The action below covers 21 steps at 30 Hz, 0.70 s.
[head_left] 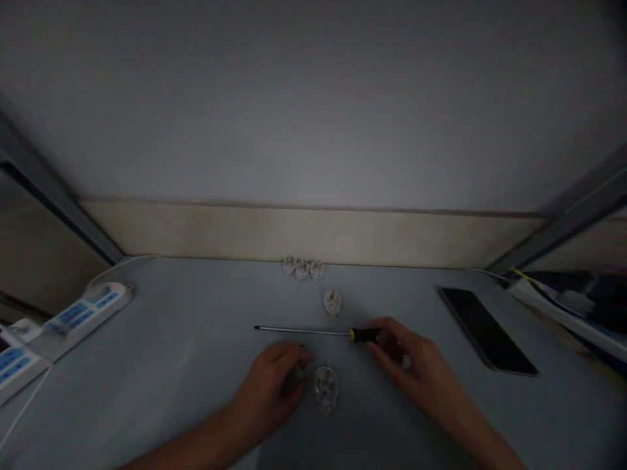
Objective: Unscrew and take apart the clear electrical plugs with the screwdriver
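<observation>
My right hand (404,356) has its fingers closed on the black and yellow handle of a screwdriver (304,331), whose long metal shaft points left across the table. Just left of a pale plug part (326,390) with metal pieces inside is my left hand (277,378). Its fingers are curled, with a gap between thumb and fingertips. A tiny dark spot shows by those fingertips, too small to name. Beyond the screwdriver shaft lies another plug part (332,302). Farther back, three similar plug parts (302,268) sit side by side.
A white power strip (88,314) with blue sockets lies at the left with a white cable. On the right rests a dark phone (487,329). Piled items (578,313) stand at the far right edge. The wall (318,235) bounds the grey table (196,294) behind.
</observation>
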Each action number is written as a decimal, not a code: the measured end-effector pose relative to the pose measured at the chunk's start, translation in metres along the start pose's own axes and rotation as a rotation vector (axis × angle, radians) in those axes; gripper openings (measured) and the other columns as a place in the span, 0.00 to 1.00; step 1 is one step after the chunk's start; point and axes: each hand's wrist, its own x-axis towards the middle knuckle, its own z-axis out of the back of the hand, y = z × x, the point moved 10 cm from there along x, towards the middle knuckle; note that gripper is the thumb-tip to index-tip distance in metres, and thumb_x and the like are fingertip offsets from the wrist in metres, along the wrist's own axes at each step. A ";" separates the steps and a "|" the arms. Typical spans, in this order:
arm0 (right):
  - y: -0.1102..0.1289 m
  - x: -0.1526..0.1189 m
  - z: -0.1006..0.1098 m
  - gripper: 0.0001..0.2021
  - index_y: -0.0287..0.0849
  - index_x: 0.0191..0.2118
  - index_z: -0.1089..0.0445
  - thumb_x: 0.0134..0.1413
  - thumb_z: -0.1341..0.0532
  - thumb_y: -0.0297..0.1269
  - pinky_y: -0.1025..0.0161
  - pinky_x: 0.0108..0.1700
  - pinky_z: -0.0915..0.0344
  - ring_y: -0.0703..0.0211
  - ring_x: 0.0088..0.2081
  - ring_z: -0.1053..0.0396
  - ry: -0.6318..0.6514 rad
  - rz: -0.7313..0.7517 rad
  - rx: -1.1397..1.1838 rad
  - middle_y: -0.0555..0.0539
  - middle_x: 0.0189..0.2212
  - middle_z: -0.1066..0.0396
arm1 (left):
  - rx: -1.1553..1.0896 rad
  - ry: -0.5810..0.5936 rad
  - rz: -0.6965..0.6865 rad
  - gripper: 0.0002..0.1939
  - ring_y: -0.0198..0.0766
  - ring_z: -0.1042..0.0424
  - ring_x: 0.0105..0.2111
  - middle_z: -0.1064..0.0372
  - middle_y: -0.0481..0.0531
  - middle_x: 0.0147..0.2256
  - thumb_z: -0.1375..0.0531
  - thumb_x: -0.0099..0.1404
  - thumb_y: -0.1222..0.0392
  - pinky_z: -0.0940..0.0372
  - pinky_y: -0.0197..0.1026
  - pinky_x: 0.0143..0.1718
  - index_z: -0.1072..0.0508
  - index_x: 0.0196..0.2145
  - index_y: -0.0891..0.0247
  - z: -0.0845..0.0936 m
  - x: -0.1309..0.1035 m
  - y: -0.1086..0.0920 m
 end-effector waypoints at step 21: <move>0.016 0.005 -0.106 0.14 0.41 0.35 0.41 0.43 0.36 0.34 0.70 0.27 0.43 0.68 0.26 0.38 0.438 -0.128 0.538 0.55 0.25 0.36 | -0.482 -0.047 -0.034 0.32 0.43 0.29 0.48 0.31 0.51 0.50 0.35 0.53 0.77 0.32 0.42 0.47 0.33 0.52 0.51 -0.012 -0.006 -0.010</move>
